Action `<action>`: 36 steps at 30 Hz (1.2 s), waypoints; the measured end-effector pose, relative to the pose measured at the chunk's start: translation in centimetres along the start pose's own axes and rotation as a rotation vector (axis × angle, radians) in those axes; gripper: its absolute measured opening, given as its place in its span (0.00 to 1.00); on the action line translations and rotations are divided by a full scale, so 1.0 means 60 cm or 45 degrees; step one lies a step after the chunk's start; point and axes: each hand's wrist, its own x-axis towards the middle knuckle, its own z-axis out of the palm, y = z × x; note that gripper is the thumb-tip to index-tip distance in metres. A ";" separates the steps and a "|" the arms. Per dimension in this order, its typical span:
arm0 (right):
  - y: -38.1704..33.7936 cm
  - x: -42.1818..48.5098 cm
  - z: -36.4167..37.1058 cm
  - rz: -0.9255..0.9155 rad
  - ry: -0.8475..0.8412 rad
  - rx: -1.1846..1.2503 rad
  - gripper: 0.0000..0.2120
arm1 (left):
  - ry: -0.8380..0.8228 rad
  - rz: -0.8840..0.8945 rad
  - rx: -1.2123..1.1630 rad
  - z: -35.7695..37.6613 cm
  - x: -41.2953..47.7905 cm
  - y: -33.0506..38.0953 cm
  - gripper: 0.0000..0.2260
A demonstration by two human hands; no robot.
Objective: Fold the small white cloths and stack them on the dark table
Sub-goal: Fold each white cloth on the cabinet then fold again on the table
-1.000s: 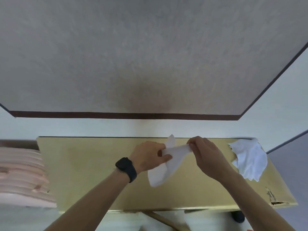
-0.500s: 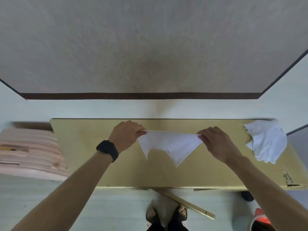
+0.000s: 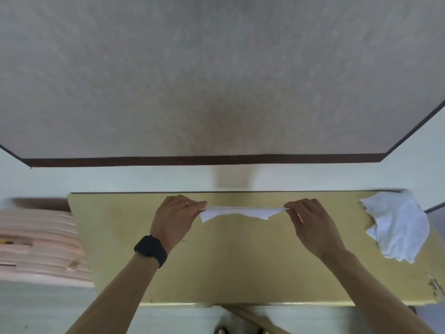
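Note:
A small white cloth (image 3: 237,212) is stretched taut between my two hands above the far half of the yellowish table (image 3: 228,266). My left hand (image 3: 177,219), with a black watch on its wrist, pinches the cloth's left end. My right hand (image 3: 310,225) pinches its right end. The cloth shows as a thin band with ragged edges hanging a little below. A loose pile of white cloths (image 3: 399,226) lies at the table's right end.
A stack of pale pink boards (image 3: 38,244) sits left of the table. A textured wall with a dark baseboard (image 3: 204,160) rises beyond it. A wooden stick (image 3: 252,318) and feet show on the floor under the near edge.
My hands have moved apart and pulled the crumpled cloth out into a taut strip. Its hanging corners have lifted, so it now shows almost edge-on.

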 end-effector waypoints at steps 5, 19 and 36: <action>-0.007 -0.103 0.059 0.037 -0.135 -0.007 0.05 | -0.078 0.027 -0.045 0.050 -0.111 0.019 0.08; -0.037 -0.367 0.160 0.449 -0.881 0.131 0.07 | -0.895 -0.416 -0.392 0.134 -0.381 0.112 0.07; -0.013 -0.167 0.298 1.335 -0.421 0.628 0.09 | -0.618 -1.562 -1.041 0.263 -0.227 0.015 0.07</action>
